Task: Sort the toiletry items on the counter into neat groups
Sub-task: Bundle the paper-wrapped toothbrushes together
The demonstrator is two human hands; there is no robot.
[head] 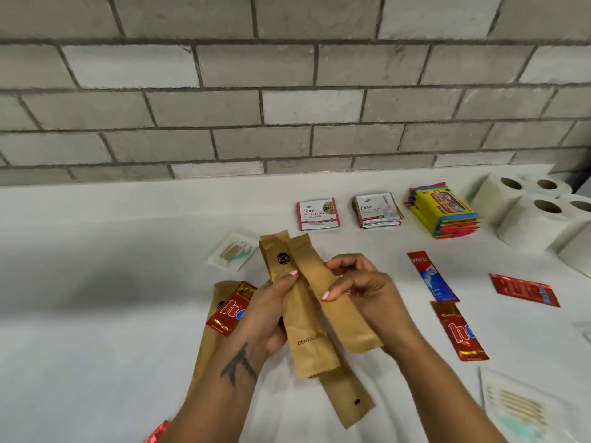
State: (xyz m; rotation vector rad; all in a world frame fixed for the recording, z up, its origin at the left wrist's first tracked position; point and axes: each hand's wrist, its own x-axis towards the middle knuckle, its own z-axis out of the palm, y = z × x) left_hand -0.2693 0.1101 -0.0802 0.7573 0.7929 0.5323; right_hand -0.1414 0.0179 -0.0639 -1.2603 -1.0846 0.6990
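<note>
Hands, left hand (265,318) and right hand (361,292), pinch brown "DENTAL" packets (307,334); Dove sachets (318,214) beyond.

Four long brown paper packets (307,318): three are in the two hands, and one (211,334) lies under the left hand.

Two white Dove piles: one (317,214) and one (377,210), both far past the hands.

One pile of yellow packets (443,210), far past the right hand.

Four white paper rolls (537,215), farther off to the right.

Three red packets lie whole in view: one (232,308) by the left hand, two more (460,330) (524,290) right of the right hand.

One red and blue toothpaste packet (431,276).

Two clear bags of cotton sticks (232,251) (518,407).
</note>
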